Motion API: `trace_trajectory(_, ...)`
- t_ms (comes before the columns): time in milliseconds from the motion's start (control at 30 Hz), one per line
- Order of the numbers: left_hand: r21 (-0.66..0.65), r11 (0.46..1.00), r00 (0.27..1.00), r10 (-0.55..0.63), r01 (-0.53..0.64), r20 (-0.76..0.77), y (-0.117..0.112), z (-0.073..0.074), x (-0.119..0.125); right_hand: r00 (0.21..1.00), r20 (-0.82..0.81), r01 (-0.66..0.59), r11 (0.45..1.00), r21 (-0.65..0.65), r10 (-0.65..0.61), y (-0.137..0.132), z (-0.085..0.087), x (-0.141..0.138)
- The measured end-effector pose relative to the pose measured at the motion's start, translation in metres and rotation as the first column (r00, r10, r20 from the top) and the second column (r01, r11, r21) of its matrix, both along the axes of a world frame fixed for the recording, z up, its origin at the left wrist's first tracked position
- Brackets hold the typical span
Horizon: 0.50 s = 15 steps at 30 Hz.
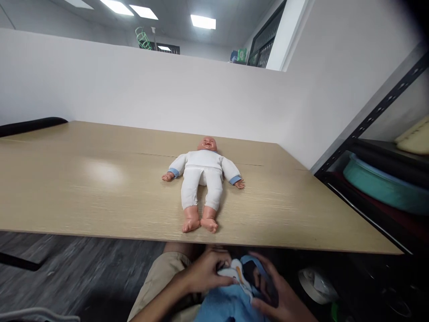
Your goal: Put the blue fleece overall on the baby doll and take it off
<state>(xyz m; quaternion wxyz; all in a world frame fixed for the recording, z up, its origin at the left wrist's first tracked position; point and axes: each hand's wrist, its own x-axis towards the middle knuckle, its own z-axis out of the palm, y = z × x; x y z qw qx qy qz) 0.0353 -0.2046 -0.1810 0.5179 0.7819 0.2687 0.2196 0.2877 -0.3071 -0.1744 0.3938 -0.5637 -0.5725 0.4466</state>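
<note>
In the head view, a baby doll [203, 174] in a white suit with blue cuffs lies on its back on the wooden table [100, 201], feet towards me. Below the table's front edge, over my lap, both hands hold a blue garment [224, 304] with a white patterned part. My left hand [211, 270] pinches the white edge between thumb and fingers. On the other side, my right hand [278, 286] grips the blue edge, and some of its fingers show through a dark opening in the cloth. The garment's lower part is cut off by the frame.
A white partition wall [167, 89] stands behind the table. To the right, a dark metal shelf [372, 116] holds a teal basin [385, 183]. A round white object [317, 286] lies low at right. A black object [33, 125] rests at the table's far left.
</note>
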Motion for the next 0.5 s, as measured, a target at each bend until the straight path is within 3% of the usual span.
trace_trajectory(100, 0.274, 0.962, 0.999, -0.015, 0.002, 0.043, -0.026, 0.042, -0.009, 0.924, 0.218, -0.327, 0.945, 0.023, 0.315, 0.008, 0.034, -0.011)
trace_trajectory(167, 0.3, 0.954, 0.996, -0.013, -0.014, 0.088, -0.037, 0.068, -0.019, 0.903, 0.196, -0.4, 0.915, 0.055, 0.383, 0.01, 0.059, -0.023)
trace_trajectory(267, 0.123, 0.992, 0.981, -0.042, 0.019, 0.19, -0.034, 0.095, -0.039, 0.933, 0.129, -0.341, 0.939, 0.032, 0.335, 0.006, 0.085, -0.037)
trace_trajectory(333, -0.034, 0.998, 0.987, -0.045, 0.051, 0.154, -0.023, 0.107, -0.05, 0.96, 0.095, -0.26, 0.964, -0.052, 0.264, 0.002, 0.093, -0.039)
trace_trajectory(433, -0.212, 0.96, 0.978, -0.158, 0.185, 0.138, -0.002, 0.121, -0.058, 0.978, -0.044, -0.21, 0.961, -0.18, 0.205, 0.008, 0.105, -0.037)
trace_trajectory(500, -0.225, 0.931, 0.944, -0.235, 0.287, 0.231, 0.006, 0.132, -0.061, 0.955, -0.152, -0.285, 0.936, -0.209, 0.256, 0.023, 0.121, -0.035)
